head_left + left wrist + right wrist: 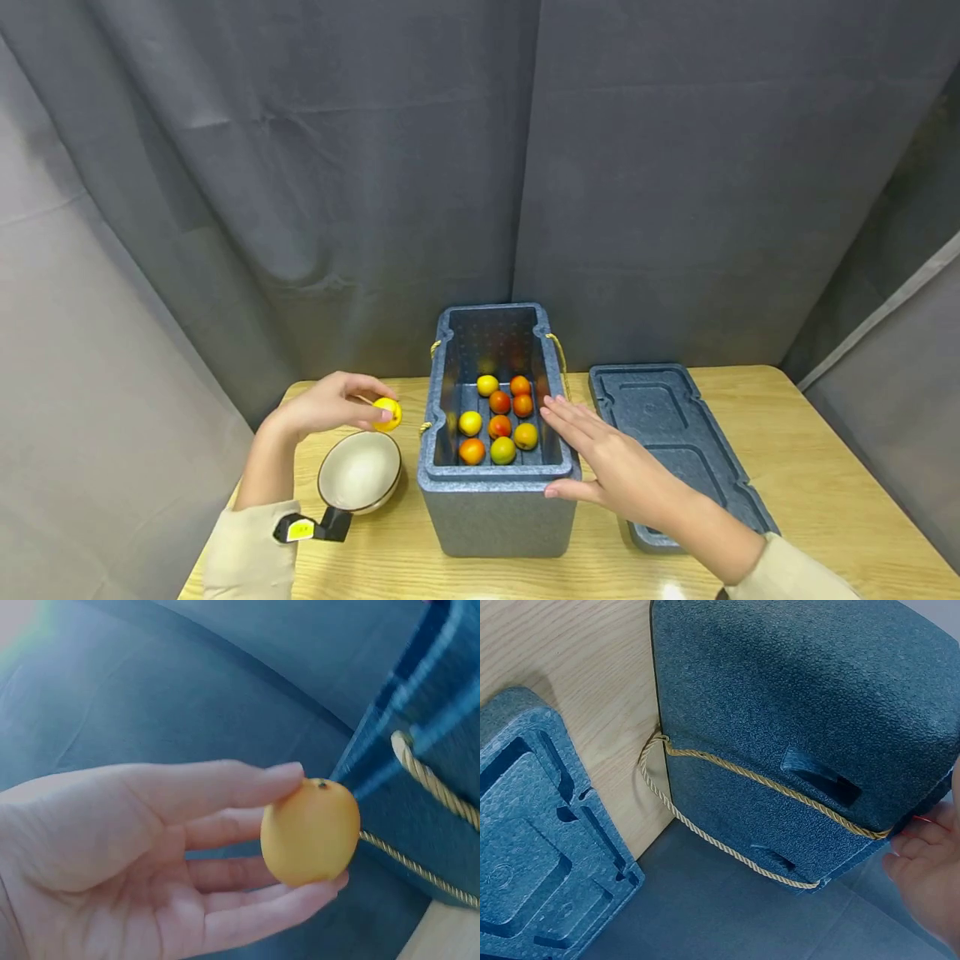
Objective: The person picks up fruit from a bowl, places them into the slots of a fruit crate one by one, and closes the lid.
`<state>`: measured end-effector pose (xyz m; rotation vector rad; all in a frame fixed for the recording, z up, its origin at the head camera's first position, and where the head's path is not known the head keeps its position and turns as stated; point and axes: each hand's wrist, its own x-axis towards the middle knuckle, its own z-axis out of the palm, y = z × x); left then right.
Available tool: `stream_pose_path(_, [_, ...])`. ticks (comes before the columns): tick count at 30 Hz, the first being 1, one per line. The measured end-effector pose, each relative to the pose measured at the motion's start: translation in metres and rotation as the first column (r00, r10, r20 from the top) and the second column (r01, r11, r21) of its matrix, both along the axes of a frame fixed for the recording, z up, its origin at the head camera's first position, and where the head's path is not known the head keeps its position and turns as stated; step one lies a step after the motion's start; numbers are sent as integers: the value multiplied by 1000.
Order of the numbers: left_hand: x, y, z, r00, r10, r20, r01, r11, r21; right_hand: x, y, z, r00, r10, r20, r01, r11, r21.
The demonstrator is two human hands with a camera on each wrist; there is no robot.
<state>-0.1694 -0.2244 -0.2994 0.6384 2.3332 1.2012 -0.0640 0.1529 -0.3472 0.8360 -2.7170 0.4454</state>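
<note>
My left hand (330, 406) pinches a small yellow-orange fruit (388, 414) between thumb and fingertips, above the table and left of the foam box. The left wrist view shows that fruit (311, 832) close up, smooth and round with a small dark stem spot. The lidless grey foam box (498, 521) stands upright, with several red, orange, yellow and greenish fruits (502, 451) spread over its floor. My right hand (618, 462) lies at the box's right rim, its fingers extended. In the right wrist view, part of that hand (930, 877) shows beside the box's edge.
A cream bowl (360, 471) with a dark rim sits left of the box, below my left hand. The grey box lid (667, 417) lies on the wooden table (735, 387) at the right. Yellow rope handles (765, 780) hang along the box's sides. Grey curtains (390, 183) stand behind.
</note>
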Motion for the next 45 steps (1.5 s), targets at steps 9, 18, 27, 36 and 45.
stream_pose_path(9, [-9,18,17,999,-37,28,32,990,136,-1,-2,-1,1000,2,-9,-2,1000,-6])
stream_pose_path(18, [-33,49,35,980,-132,149,79,946,315,-2,1,-1,1000,3,-11,-4,1000,-2])
stream_pose_path(27, [-65,83,54,950,-205,234,83,892,444,-4,2,-1,1000,1,-13,-2,1000,-9])
stream_pose_path(36, [-102,107,42,893,-205,400,-30,860,509,-7,1,-3,1000,3,9,-3,1000,-12])
stream_pose_path(45, [-122,131,24,868,-69,491,-133,922,364,-9,0,-4,1000,13,1,-13,1000,-14])
